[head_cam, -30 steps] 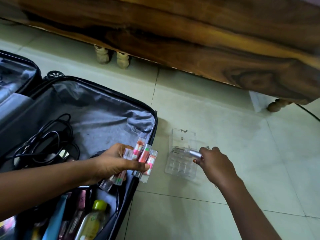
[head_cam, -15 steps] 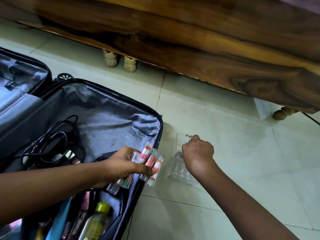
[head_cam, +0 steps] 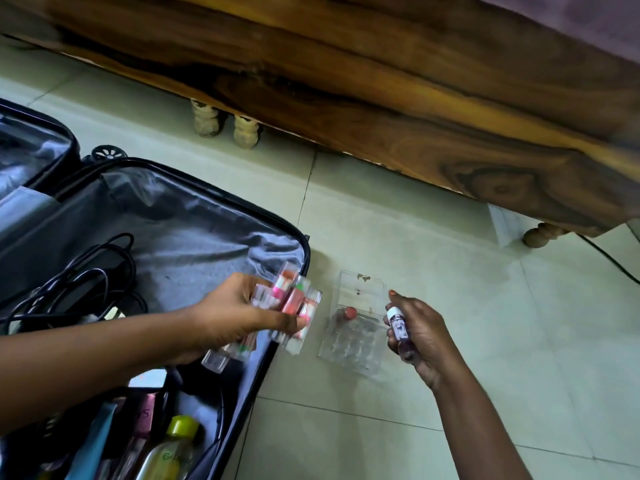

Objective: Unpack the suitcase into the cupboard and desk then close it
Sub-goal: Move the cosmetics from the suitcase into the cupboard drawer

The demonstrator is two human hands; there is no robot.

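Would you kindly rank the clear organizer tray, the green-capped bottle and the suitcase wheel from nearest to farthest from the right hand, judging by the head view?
1. Clear organizer tray: on the floor just left of the right hand.
2. Green-capped bottle: inside the suitcase, lower left.
3. Suitcase wheel: far upper left, at the hinge.

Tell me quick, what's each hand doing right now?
Left hand: grips a bundle of clear lipstick tubes.
Right hand: holds a small white-capped vial beside the clear organizer.
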